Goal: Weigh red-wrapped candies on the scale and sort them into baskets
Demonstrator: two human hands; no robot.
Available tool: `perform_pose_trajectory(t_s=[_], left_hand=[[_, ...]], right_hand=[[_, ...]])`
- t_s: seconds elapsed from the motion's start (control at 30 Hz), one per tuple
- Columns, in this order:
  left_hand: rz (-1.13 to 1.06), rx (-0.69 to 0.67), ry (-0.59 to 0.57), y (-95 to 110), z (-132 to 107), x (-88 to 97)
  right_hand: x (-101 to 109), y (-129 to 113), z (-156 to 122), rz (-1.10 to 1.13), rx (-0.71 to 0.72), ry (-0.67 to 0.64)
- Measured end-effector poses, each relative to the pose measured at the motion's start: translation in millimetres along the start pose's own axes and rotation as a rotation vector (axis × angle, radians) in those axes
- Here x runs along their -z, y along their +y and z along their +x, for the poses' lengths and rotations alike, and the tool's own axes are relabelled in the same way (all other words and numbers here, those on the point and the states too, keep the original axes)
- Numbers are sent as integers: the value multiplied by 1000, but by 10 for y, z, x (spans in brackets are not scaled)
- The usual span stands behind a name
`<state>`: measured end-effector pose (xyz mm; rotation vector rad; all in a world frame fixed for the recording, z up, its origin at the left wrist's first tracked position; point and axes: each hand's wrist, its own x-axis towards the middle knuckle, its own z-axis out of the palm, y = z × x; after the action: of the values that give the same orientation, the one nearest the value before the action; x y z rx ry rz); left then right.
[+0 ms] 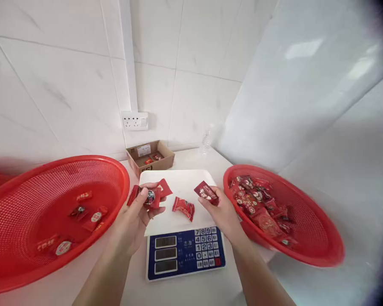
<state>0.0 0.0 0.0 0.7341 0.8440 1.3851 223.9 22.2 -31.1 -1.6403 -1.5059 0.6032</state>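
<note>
Several red wrapped candies point(153, 198) are gripped in my left hand point(137, 214), over the left part of the white weighing pan point(166, 225). My right hand point(221, 210) pinches a flat dark red packet point(206, 192) with pale lettering, above the pan's right side. Between the two hands, one red wrapped candy point(183, 208) lies on the pan. The pan belongs to a digital scale point(187, 255) with a blue panel, number keys and three display windows.
On the left stands a large red plastic basket point(67, 163) with several packets in it. A smaller red basket point(325, 238) on the right holds a pile of wrapped candies. Behind the scale are a cardboard box point(167, 160) and a clear plastic object point(206, 142). A socket point(134, 121) is on the wall.
</note>
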Motion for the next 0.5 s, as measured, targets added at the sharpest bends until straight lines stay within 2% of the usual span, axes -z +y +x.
perform_pose_trajectory(t_s=[0.17, 0.3, 0.4, 0.5], left_hand=[[18, 7, 9, 16, 9, 12], [42, 8, 12, -1, 18, -4], [88, -5, -1, -20, 17, -2], [157, -31, -21, -46, 17, 26]], right_hand=[[-8, 85, -11, -18, 28, -1], [-59, 10, -98, -237, 179, 56], [-129, -93, -206, -298, 290, -129], [-195, -140, -264, -278, 260, -263]])
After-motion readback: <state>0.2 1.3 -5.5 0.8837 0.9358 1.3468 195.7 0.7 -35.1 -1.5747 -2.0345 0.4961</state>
